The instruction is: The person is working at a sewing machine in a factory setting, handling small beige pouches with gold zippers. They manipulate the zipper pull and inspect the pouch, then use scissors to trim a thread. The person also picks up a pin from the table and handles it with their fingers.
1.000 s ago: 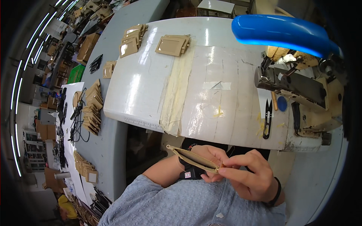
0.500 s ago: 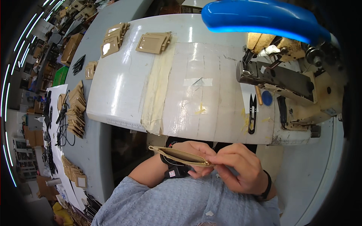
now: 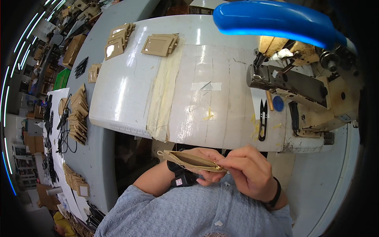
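A small tan pouch (image 3: pixel 191 161) with its gold zipper open and a loop at its left end is held low, just past my shirt front. My left hand (image 3: pixel 207 177) supports it from behind and beneath, fingers curled round it and partly hidden. My right hand (image 3: pixel 250 173) is closed in a pinch at the pouch's right end, by the gold zipper pull (image 3: pixel 218 167). Black thread snips (image 3: pixel 263 122), a wooden stick (image 3: pixel 269 100) and a blue disc (image 3: pixel 278 103) lie on the table beyond my hands.
An industrial sewing machine (image 3: pixel 292 87) stands at the right, under a blue curved bar (image 3: pixel 272 21). Stacks of tan pieces (image 3: pixel 160 44) lie on the white table (image 3: pixel 118 98). More pieces (image 3: pixel 77 126), cables (image 3: pixel 63 134) and a green crate (image 3: pixel 62 79) are on the left bench.
Over the last second the table and hands have shifted left in view as the camera moved. The pouch has tilted slightly, and my right fingers have shifted a little at the zipper end.
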Demonstrator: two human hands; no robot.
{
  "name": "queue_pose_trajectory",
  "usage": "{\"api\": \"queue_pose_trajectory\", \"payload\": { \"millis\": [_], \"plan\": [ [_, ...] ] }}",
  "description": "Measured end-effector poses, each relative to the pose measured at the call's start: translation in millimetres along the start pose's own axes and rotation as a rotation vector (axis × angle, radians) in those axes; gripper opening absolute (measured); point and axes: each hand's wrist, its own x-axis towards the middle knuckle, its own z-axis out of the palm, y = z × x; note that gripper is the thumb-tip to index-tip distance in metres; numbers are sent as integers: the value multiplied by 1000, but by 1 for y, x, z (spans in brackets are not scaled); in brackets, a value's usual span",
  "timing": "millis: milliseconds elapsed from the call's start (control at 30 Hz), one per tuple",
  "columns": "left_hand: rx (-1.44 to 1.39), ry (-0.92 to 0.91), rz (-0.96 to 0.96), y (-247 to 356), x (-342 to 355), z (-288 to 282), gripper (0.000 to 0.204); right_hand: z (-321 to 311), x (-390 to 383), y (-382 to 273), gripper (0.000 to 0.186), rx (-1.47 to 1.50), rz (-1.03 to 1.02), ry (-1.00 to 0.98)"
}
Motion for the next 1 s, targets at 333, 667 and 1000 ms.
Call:
{"api": "queue_pose_trajectory", "payload": {
  "millis": [333, 667, 1000],
  "plan": [
    [74, 291, 1, 2, 0, 24, 27, 0, 1, 7, 36, -192, -140, 77],
    [416, 566, 70, 13, 0, 48, 38, -10, -2, 14, 27, -311, 15, 102],
    [569, 660, 103, 12, -5, 38, 38, -37, -36, 89, 16, -436, 647, 359]
  ]
}}
